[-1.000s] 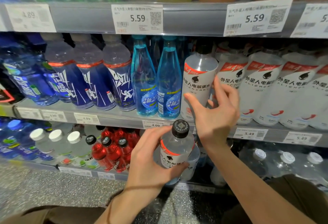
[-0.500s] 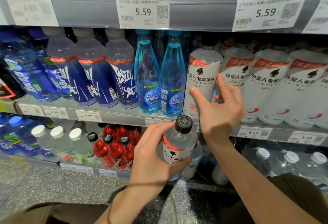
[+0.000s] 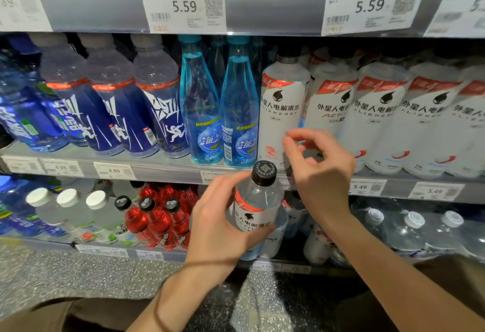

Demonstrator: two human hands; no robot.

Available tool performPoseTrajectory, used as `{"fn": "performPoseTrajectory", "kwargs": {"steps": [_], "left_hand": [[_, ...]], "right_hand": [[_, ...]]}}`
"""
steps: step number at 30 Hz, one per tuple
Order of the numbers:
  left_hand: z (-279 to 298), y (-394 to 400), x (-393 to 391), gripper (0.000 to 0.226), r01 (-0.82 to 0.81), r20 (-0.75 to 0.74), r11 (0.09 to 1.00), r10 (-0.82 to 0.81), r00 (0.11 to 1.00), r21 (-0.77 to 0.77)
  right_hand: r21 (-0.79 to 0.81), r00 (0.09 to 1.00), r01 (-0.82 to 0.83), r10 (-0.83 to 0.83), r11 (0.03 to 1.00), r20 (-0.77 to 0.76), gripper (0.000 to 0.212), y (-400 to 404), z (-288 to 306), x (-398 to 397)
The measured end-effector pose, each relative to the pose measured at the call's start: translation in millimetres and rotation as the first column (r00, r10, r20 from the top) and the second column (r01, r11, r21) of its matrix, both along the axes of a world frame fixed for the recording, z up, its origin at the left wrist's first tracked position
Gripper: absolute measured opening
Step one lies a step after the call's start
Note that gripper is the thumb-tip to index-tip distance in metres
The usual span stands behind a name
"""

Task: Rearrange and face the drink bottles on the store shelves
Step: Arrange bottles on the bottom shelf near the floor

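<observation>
Since a moment ago, the right hand [image 3: 319, 166] has let go of the white electrolyte bottle [image 3: 282, 111] on the middle shelf [image 3: 162, 167], fingers loosely curled, empty. Below that shelf's edge, the left hand [image 3: 217, 224] grips a spare clear bottle [image 3: 258, 208], probably ready for shelving.
</observation>
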State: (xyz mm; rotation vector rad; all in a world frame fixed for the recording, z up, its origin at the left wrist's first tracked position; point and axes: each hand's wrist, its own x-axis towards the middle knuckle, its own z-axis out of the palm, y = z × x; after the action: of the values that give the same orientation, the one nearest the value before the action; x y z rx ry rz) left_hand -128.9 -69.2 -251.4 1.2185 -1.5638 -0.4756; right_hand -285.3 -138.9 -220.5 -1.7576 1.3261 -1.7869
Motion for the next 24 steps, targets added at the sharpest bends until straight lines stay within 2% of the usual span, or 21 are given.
{"fn": "performPoseTrajectory", "kwargs": {"steps": [2, 3, 4, 6, 10, 14, 17, 20, 24], "left_hand": [[-1, -3, -4, 0.072, 0.0, 0.007, 1.0, -0.001, 1.0, 0.017], [-2, -5, -7, 0.074, 0.001, 0.008, 1.0, -0.002, 1.0, 0.024], [-3, -7, -11, 0.076, 0.005, 0.004, 0.999, -0.005, 1.0, 0.031], [-7, -11, -19, 0.077, 0.019, -0.018, 0.999, -0.019, 1.0, 0.046], [-16, -17, -35, 0.076, 0.055, -0.032, 0.997, -0.053, 0.998, 0.056], [-21, -21, -53, 0.077, 0.135, -0.019, 0.985, -0.134, 0.991, 0.106], [-25, -23, -67, 0.08, 0.182, 0.046, 0.977, -0.188, 0.981, 0.109], [-31, -26, -77, 0.081, 0.216, 0.12, 0.971, -0.227, 0.967, 0.1], [-44, -33, -82, 0.078, 0.266, 0.273, 0.944, -0.312, 0.91, 0.193]], "right_hand": [[0.232, 0.962, -0.266, 0.242, 0.935, 0.128, 0.002, 7, 5, -9], [0.308, 0.925, -0.376, 0.336, 0.874, 0.175, 0.013, 9, 6, -16], [0.343, 0.89, -0.456, 0.422, 0.821, 0.173, 0.022, 12, 5, -23], [0.38, 0.852, -0.504, 0.519, 0.776, 0.069, 0.03, 16, 3, -36], [0.455, 0.802, -0.467, 0.58, 0.758, -0.144, 0.044, 25, 4, -56], [0.486, 0.861, -0.369, 0.489, 0.792, -0.143, 0.043, 32, 5, -71], [0.442, 0.904, -0.247, 0.37, 0.862, -0.215, 0.032, 33, -1, -79], [0.428, 0.893, -0.187, 0.335, 0.884, -0.301, 0.027, 32, -9, -88], [0.45, 0.861, -0.144, 0.336, 0.881, -0.382, 0.027, 28, -26, -93]]}}
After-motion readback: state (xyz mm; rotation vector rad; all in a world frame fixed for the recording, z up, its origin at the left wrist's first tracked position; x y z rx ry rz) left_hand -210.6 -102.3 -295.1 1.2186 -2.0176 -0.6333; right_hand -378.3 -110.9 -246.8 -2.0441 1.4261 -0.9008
